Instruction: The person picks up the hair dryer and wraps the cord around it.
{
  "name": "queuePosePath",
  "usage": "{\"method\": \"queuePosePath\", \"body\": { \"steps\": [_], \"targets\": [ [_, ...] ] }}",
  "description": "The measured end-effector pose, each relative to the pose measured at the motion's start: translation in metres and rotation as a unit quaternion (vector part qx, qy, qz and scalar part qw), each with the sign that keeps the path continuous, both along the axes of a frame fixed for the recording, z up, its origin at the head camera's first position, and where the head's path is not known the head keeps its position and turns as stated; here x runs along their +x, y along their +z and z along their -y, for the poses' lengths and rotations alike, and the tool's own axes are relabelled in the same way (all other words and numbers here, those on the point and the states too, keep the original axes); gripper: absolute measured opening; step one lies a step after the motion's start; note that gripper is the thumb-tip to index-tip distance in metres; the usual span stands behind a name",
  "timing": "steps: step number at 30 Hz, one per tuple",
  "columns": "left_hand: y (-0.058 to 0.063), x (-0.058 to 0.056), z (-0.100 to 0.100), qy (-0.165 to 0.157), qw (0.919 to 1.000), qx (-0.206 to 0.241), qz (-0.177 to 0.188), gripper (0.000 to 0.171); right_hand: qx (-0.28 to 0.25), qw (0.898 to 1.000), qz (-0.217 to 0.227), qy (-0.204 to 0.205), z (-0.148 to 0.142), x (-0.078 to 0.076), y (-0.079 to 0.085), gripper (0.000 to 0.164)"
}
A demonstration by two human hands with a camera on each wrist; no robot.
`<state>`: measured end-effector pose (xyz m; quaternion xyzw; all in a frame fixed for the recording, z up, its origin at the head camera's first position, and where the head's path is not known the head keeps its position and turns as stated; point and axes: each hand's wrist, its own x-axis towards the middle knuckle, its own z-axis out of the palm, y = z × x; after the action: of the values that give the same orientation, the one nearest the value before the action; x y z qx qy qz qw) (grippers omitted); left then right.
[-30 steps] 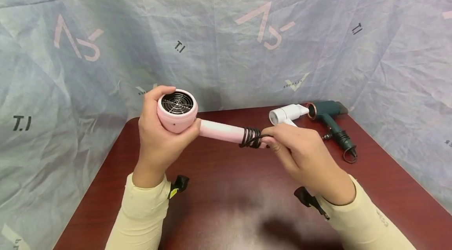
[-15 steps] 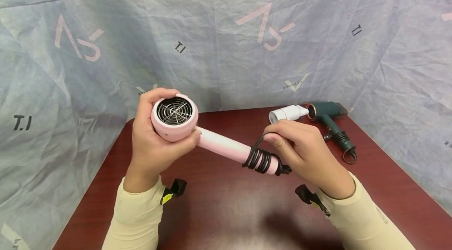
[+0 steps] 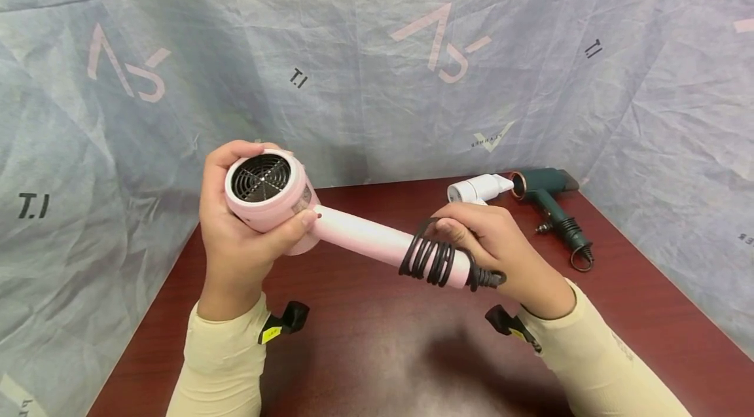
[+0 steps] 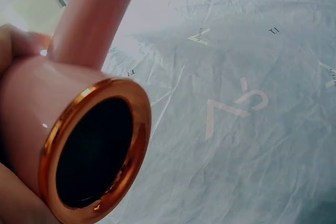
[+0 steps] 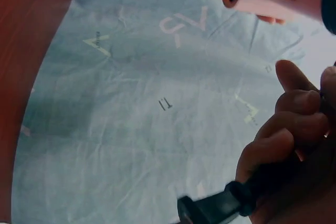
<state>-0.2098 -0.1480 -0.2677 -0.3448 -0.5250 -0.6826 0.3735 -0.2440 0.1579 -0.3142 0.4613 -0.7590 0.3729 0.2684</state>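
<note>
A pink hair dryer [image 3: 365, 234] is held above the table. My left hand [image 3: 232, 260] grips its round head from the left, thumb near the handle joint. The intake grille [image 3: 262, 178] faces up towards me; in the left wrist view the copper-coloured outlet rim [image 4: 143, 129] shows. Several turns of black cord [image 3: 434, 264] wrap the handle's lower end. My right hand [image 3: 501, 253] pinches a raised loop of this cord between thumb and fingers. The right wrist view shows its curled fingers [image 5: 275, 145], with a dark plug-like piece [image 5: 220, 205] below them.
A white hair dryer [image 3: 480, 188] lies at the back right, its handle partly hidden by my right hand. Beside it lies a dark green hair dryer [image 3: 548, 198], cord wound round its handle. Printed grey cloth [image 3: 353, 63] hangs behind the dark red table [image 3: 353, 338].
The pink dryer's head has moved left and turned, and its handle end has tilted down. A cord loop has lifted off the handle in my right hand's pinch.
</note>
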Motion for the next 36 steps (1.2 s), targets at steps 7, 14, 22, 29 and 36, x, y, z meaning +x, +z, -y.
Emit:
{"method": "queuePosePath", "body": {
  "steps": [7, 14, 22, 29, 36],
  "targets": [
    [-0.001, -0.001, -0.003, 0.005, 0.9981, 0.061, -0.003, 0.072, 0.038, 0.996, 0.023, -0.08, 0.012, 0.009, -0.01, 0.021],
    [-0.001, -0.003, -0.008, 0.045, 0.9927, 0.112, -0.006, 0.068, 0.098, 0.987, 0.027, -0.123, 0.024, 0.018, -0.02, 0.027],
    [0.001, -0.002, -0.013, 0.142, 0.9833, 0.114, 0.001, 0.065, 0.17, 0.976, 0.027, -0.134, 0.032, 0.028, -0.019, 0.029],
    [0.001, -0.001, -0.02, 0.219, 0.9737, 0.06, -0.02, 0.065, 0.19, 0.968, 0.004, -0.163, 0.028, 0.041, -0.014, 0.029],
    [-0.002, 0.0, -0.021, 0.278, 0.9606, 0.001, -0.014, 0.064, 0.175, 0.969, -0.01, -0.177, 0.021, 0.043, -0.005, 0.012]
  ]
}}
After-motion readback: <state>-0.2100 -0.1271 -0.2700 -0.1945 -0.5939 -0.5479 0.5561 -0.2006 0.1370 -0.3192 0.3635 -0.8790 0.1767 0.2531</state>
